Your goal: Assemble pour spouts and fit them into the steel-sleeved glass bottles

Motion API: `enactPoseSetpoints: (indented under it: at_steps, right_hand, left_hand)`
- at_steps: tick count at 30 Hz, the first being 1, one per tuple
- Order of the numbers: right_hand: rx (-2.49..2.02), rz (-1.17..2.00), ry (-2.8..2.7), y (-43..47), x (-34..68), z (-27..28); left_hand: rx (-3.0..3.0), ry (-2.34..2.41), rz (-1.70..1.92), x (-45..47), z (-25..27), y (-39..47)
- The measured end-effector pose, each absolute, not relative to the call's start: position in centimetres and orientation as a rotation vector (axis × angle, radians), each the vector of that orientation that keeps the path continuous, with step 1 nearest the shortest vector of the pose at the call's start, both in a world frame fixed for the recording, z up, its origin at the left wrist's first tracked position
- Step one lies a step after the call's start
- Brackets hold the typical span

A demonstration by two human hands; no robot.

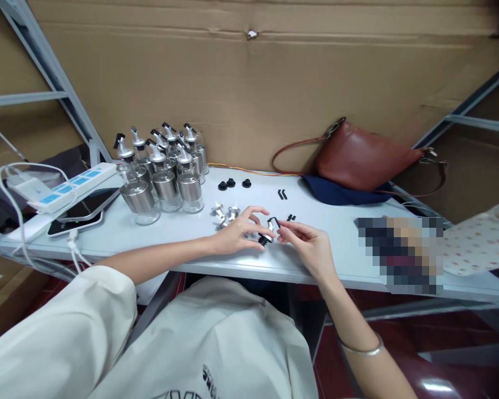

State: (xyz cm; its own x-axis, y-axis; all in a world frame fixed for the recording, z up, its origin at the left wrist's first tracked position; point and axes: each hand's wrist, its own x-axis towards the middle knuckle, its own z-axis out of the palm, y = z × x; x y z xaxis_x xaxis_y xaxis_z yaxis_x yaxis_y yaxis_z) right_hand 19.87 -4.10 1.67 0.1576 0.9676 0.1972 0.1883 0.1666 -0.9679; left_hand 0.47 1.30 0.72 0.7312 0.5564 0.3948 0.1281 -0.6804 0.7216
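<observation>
Near the table's front edge, my left hand grips a bottle pourer between curved thumb and fingers; it has a silver spout and a black ribbed stopper. My right hand pinches a small black spout flap at the pourer's tip. Whether the flap is joined to the spout, I cannot tell. Several silver pourer tops lie just beyond my left hand. Past my right fingertips are small black pieces, and two more black flaps lie farther back. Three black stoppers sit behind the silver tops.
Several glass bottles with steel bands and pourers stand at the left back. A power strip and phone lie farther left. On the right are a brown handbag, dark blue cloth and a dotted white item.
</observation>
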Motion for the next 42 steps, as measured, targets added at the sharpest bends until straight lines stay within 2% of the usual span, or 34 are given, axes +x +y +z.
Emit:
enactPoseSetpoints:
  at_steps: [18,34,42]
  right_hand:
    - [-1.227,0.792,-1.226,-4.2,19.5,0.7]
    - [-1.100,0.740,-1.405,-4.2,19.7,-0.3]
    - [-1.094,0.810,-1.402,-4.3,19.7,-0.1]
  left_hand:
    - [2.184,0.463,0.824,0.6,0.6,1.3]
    - [2.259,0.470,0.881,0.4,0.7,1.3]
    - [2.320,0.475,0.860,0.2,0.7,0.9]
